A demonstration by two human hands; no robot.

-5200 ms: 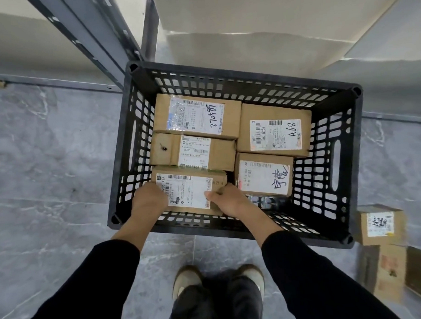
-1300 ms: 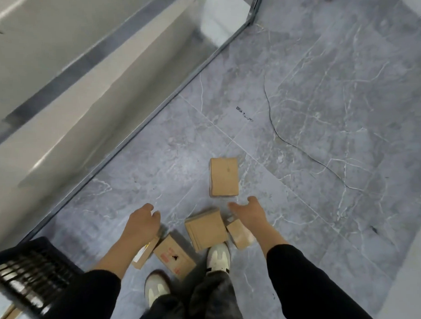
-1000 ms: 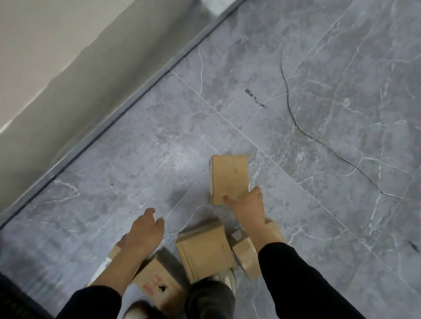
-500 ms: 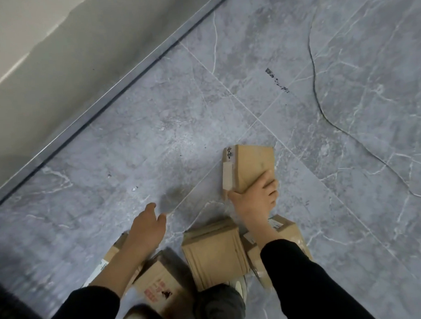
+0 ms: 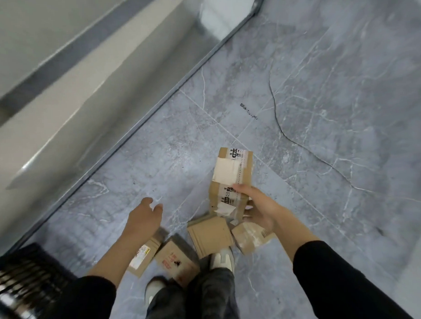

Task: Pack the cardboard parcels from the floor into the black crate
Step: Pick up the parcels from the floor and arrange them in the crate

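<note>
Head view: our right hand [image 5: 259,209] grips a taped parcel [image 5: 231,180] by its near end, lifted, ready to carry. Our left hand [image 5: 144,215] hangs spread and empty over four parcels at our feet; the black crate [image 5: 22,278] waits near left.

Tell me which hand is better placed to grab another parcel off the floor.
Left. The left hand is empty and open, hovering just above the labelled parcel by the feet. The right hand already grips a taped parcel, so it looks occupied.
</note>
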